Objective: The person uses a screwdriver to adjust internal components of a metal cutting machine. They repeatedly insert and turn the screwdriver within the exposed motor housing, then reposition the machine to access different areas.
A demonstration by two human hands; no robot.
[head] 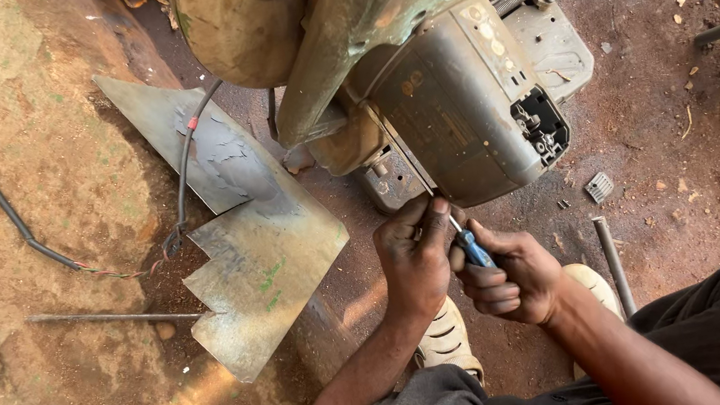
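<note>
While the right hand is curled shut around the blue handle of a screwdriver, its thin shaft runs up and left to the lower edge of the grimy grey motor housing, which lies on the reddish dirt floor. If the tip sits badly in whatever it is seated on (the tip itself is too small to make out), it could probably skid off, because the casing looks greasy and curved there. A slip would send the point toward the left hand, which lies right beside the shaft. That hand's fingers are bent in close, thumb and fingertips pinching or steadying the shaft near the housing edge, touching both. A bent sheet of metal lies to the left with a black cable across it, well clear of both hands.
</note>
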